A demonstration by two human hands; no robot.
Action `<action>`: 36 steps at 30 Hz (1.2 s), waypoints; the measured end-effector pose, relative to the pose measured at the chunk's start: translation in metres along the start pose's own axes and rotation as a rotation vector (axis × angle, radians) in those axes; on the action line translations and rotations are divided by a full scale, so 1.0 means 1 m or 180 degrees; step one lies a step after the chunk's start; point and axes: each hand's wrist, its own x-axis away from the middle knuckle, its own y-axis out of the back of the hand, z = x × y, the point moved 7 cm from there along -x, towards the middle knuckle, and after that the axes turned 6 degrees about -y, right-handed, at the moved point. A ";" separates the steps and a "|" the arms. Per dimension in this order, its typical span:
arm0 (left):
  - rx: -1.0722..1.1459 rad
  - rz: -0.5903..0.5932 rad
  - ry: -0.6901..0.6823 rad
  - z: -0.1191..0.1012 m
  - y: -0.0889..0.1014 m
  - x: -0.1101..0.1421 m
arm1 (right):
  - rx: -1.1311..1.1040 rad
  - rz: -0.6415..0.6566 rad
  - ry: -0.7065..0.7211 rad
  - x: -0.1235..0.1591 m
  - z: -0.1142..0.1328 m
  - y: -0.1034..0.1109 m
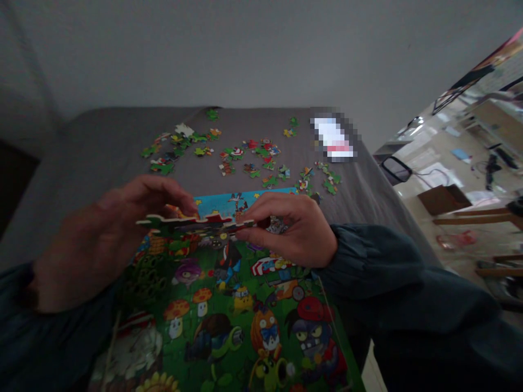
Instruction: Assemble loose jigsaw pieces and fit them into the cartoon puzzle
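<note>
- Hands: 2. Right hand (292, 231) grasping one end of the puzzle strip (204, 220) between thumb and fingers. Left hand (93, 234) blurred, fingers bent over the opposite end; cannot tell whether it grips or only rests near.
- Strip: 1, seen nearly edge-on, spanning the gap between the hands, above the picture board.
- Picture board (223, 356): 1, below and between the hands, running toward the wearer. Printed figures counted nearer than the hands: 2 orange-capped mushrooms, 1 pumpkin with blue bow tie, 1 figure in red cap. Raised rim: cannot tell.
- Loose puzzle pieces (236, 153): many, beyond both hands; some overlap, exact count not possible. Of these, 2 lie close together, beyond the right hand.
- Lit screen (333, 139): 1, pixelated, farther out than the right hand and to its right.
- Grey cloth (102, 147): 1, under pieces and board.
- Containers: 1 cardboard box (443, 201), well right of the right hand; contents cannot be made out.
</note>
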 end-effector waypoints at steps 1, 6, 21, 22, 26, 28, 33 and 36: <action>-0.0063 -0.0234 0.0079 0.001 0.006 -0.002 | 0.0014 -0.0001 -0.0001 0.000 0.001 0.001; -0.1970 0.0574 -0.0563 -0.009 -0.008 -0.008 | -0.0009 -0.0042 -0.0077 -0.002 0.003 0.006; -0.3454 0.2646 -0.3085 -0.007 -0.126 0.088 | 0.0064 -0.0162 0.0033 -0.008 0.008 0.018; -0.3473 0.2608 -0.3107 -0.006 -0.127 0.089 | 0.0065 -0.0155 0.0048 -0.009 0.008 0.018; -0.3307 0.2516 -0.2956 -0.005 -0.125 0.082 | 0.0113 -0.0116 0.0035 -0.009 0.007 0.017; -0.3077 0.2632 -0.2846 -0.009 -0.123 0.080 | 0.0135 -0.0128 -0.0015 -0.009 0.005 0.017; -0.2755 0.2976 -0.2620 -0.019 -0.123 0.076 | 0.0140 -0.0140 -0.0052 -0.007 0.003 0.017; -0.2637 0.2909 -0.2431 -0.015 -0.122 0.073 | 0.0163 -0.0112 -0.0098 -0.007 0.001 0.015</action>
